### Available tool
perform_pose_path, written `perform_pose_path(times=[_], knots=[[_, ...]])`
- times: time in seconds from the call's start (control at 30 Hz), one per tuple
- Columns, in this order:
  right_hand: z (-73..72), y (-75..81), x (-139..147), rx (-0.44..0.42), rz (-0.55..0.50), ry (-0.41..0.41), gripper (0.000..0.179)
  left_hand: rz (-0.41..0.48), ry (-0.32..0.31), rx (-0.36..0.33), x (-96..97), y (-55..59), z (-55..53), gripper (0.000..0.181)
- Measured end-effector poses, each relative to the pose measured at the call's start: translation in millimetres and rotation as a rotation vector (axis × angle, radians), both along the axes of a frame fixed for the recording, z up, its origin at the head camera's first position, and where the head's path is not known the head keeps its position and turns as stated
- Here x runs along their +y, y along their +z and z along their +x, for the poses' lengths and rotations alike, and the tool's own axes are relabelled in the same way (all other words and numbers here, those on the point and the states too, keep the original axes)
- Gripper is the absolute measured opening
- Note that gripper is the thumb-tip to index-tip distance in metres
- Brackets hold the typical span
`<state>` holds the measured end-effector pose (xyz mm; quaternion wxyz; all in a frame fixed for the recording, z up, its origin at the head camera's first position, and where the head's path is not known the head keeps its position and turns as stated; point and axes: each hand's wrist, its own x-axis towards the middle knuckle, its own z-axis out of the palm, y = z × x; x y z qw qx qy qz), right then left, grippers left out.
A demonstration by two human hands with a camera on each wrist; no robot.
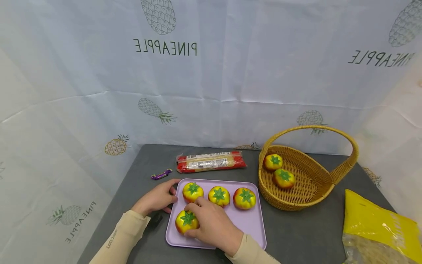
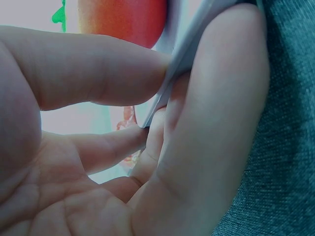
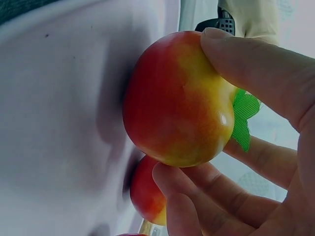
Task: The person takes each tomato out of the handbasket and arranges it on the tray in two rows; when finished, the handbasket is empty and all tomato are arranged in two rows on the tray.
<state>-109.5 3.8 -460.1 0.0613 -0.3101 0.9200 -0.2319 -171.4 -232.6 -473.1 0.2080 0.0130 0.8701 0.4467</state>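
Observation:
My right hand (image 1: 214,223) holds a red-and-yellow toy persimmon (image 1: 186,222) with a green leaf cap, at the front left of a lilac tray (image 1: 245,223). Thumb and fingers lie on opposite sides of this persimmon (image 3: 177,98) in the right wrist view. At the tray's left edge is my left hand (image 1: 158,198); its thumb (image 2: 113,69) lies over the rim and other fingers reach underneath, pinching it. Along the tray's back half sit three more persimmons, a left one (image 1: 192,192), a middle one (image 1: 219,196) and a right one (image 1: 244,198).
A wicker basket (image 1: 306,172) with a tall handle stands right of the tray, two persimmons inside. Behind the tray lies a red-ended packet of noodles (image 1: 211,162). A purple-wrapped candy (image 1: 161,174) is at the left, a yellow bag (image 1: 379,227) at the right. A pineapple-print curtain (image 1: 211,121) hangs behind.

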Motion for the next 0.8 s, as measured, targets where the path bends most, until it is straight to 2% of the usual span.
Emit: perform_pose_path(times=[0.8], knots=[[0.2, -0.5, 1.4, 0.01, 0.015, -0.01, 0.055, -0.038, 0.017, -0.009, 0.3, -1.8, -1.9, 0.071]])
